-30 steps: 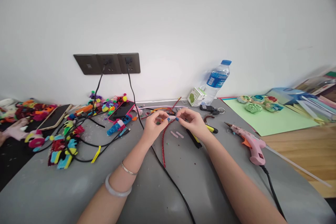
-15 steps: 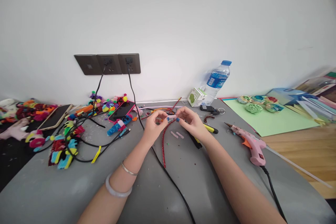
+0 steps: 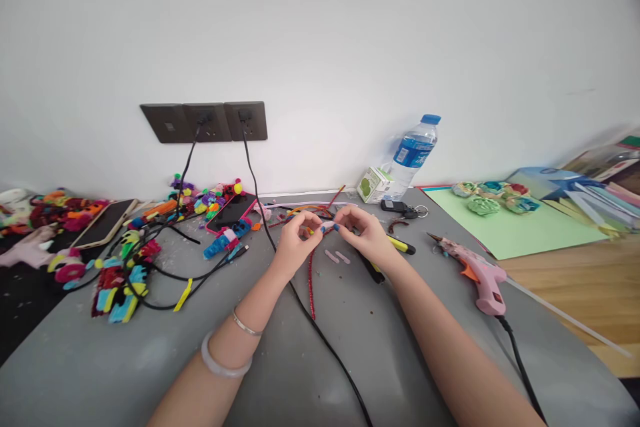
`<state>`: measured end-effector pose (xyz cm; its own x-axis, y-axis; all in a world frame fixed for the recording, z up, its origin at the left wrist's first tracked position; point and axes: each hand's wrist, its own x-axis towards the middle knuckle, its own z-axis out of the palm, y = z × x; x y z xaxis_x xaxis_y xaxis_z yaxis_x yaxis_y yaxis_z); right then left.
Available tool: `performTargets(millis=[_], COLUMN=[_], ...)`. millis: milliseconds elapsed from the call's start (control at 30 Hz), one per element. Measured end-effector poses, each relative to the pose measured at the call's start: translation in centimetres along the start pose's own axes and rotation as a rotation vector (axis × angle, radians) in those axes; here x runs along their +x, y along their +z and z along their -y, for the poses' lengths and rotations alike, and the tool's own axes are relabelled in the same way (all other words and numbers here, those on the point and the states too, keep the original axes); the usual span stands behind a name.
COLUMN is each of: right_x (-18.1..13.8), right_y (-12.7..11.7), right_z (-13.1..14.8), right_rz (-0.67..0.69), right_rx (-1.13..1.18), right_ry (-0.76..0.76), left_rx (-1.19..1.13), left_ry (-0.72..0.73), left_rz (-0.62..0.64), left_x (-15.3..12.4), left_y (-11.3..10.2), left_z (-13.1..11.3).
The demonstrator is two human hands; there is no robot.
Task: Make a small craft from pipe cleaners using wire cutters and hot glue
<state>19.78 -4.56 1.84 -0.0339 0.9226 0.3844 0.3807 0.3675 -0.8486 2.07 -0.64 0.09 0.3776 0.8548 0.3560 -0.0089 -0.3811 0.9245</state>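
Observation:
Between the fingertips of both hands is a short pale pink piece of pipe cleaner (image 3: 327,225). My left hand (image 3: 299,240) pinches its left end, and my right hand (image 3: 364,235) pinches the right end. Just below them, two more short pale pink pieces (image 3: 337,257) lie side by side on the grey table. A red tinsel pipe cleaner (image 3: 311,287) runs down from beneath my left hand. A utility knife (image 3: 373,268), black at its near end, lies partly hidden under my right hand and forearm.
A pink glue gun (image 3: 477,273) lies at right, its cord trailing forward. A black cable (image 3: 320,337) crosses the table. Behind stand a water bottle (image 3: 414,153) and a small box (image 3: 374,185). Colourful pipe-cleaner figures (image 3: 123,280) and a phone (image 3: 233,211) lie at left.
My fingertips have drawn slightly closer together around the pale pink piece, covering more of it. Everything else on the table stays where it was.

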Motion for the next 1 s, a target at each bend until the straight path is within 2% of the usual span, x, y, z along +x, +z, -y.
performTargets(millis=[300, 1000], right_x=[-0.05, 0.06], right_y=[0.0, -0.11], right_z=[-0.09, 0.03], right_rz=[-0.004, -0.043], right_rx=[-0.035, 0.008], right_ry=[-0.009, -0.022], left_rx=[0.016, 0.005], left_ry=[0.011, 0.06], left_rz=[0.022, -0.064], left_x=[0.02, 0.19], left_y=[0.0, -0.01], left_z=[0.2, -0.02])
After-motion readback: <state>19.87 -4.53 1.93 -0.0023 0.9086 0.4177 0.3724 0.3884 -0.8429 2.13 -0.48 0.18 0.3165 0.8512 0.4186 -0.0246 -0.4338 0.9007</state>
